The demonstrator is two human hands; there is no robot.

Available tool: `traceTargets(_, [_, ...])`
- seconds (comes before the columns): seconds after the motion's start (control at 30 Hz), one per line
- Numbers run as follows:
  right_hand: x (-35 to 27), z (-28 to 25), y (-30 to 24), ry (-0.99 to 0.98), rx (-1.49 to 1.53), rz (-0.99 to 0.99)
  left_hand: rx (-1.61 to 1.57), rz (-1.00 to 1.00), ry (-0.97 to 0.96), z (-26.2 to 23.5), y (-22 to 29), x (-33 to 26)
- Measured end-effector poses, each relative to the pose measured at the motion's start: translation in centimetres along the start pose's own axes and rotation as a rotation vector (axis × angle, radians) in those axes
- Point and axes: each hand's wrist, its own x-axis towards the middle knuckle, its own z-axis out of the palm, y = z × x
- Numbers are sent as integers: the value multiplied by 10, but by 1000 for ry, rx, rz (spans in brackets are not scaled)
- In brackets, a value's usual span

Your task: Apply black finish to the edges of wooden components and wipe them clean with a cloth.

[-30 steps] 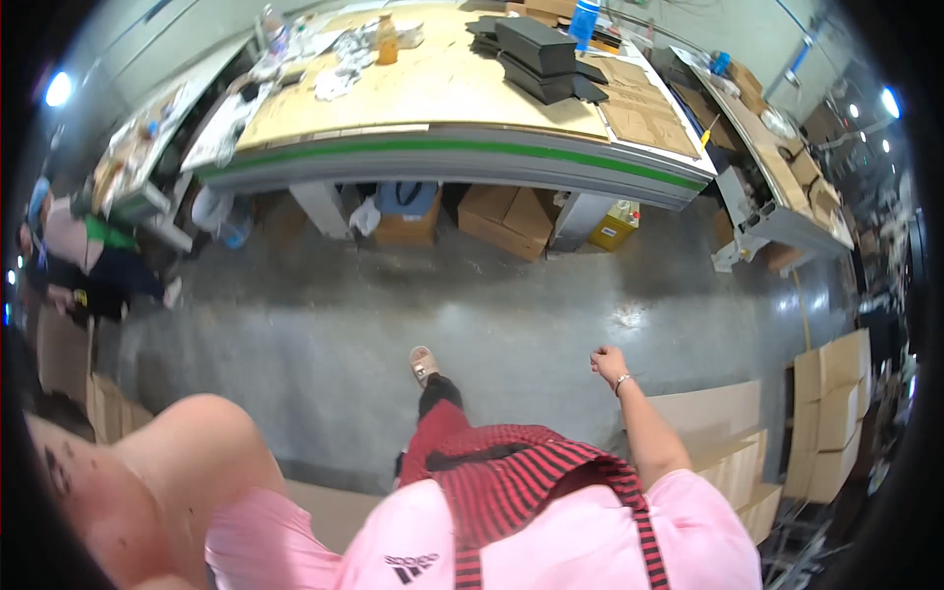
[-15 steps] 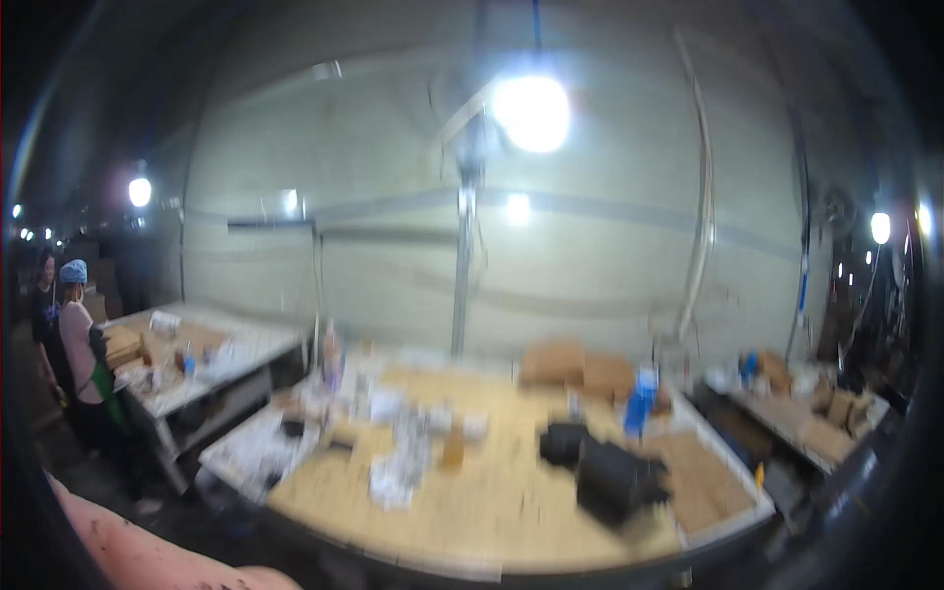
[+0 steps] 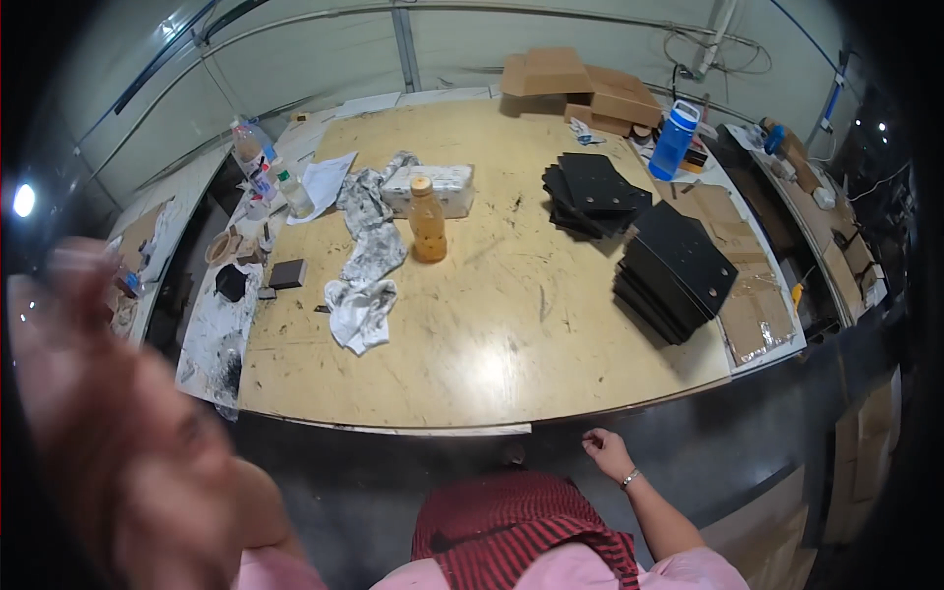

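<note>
My left hand (image 3: 118,393) is raised close on the left, large and smeared by motion, so its fingers cannot be read. My right hand (image 3: 607,452) hangs low just off the table's front edge, fingers curled in, with nothing visible in them. A silvery bracelet (image 3: 630,479) circles that wrist. Beyond it on the wooden table (image 3: 511,324) lies a stack of black flat pieces with holes (image 3: 680,265). A second, fanned pile of black pieces (image 3: 595,192) rests behind. Neither hand touches any of these.
An amber bottle (image 3: 428,221) stands before a white packet (image 3: 452,192), beside a stained rag (image 3: 374,236). Several clear bottles (image 3: 248,147) stand at the back left. A blue bottle (image 3: 673,146) and cardboard boxes (image 3: 580,87) are at the back right. Cardboard (image 3: 752,305) covers the right edge.
My view has tilted down from the wall to the table and my lap. My right hand has come into view. My left arm, low at the left before, now rises high there.
</note>
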Motion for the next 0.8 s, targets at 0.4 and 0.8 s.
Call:
traceTargets(0.4, [-40, 61, -31, 84, -69, 344, 83, -1198, -857, 86, -287, -381])
traceTargets(0.8, [9, 148, -248, 158, 93, 142, 329, -860, -1052, 167, -409, -460])
